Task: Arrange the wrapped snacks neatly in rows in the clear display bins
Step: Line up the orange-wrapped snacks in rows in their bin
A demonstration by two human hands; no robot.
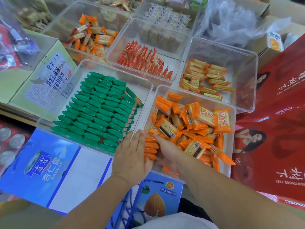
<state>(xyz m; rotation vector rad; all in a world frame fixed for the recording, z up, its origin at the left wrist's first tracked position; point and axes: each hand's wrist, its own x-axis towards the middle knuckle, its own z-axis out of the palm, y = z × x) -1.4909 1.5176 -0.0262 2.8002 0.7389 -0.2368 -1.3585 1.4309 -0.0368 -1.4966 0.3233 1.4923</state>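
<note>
**A:** The left grip (132,156) is lying open, fingers straight and together, at the near left wall of the orange bin (186,96).

**B:** And the right grip (166,147)?

**A:** It is reaching into that bin. One finger is showing straight, but the rest are hiding among the packs, so I cannot tell whether it is holding any.

**B:** What is lying around them, biggest first?

**A:** Red cartons (272,129) are filling the right side. A blue carton (49,171) is lying near left, running under the front of the green bin (145,91).

**B:** How are the two bins sitting?

**A:** Side by side, walls touching, green on the left. More clear bins are standing behind them, one of them holding red packs (145,61) on edge in slanting lines.

**B:** And the packs in front?

**A:** Green packs (99,109) are lying in tidy overlapping rows, filling most of their bin. Orange packs (198,123) are lying in a loose heap, tilted every way.

**B:** Are any orange ones sorted?

**A:** A short row (151,149) is standing on edge in the near left corner, right between the two grips.
</note>
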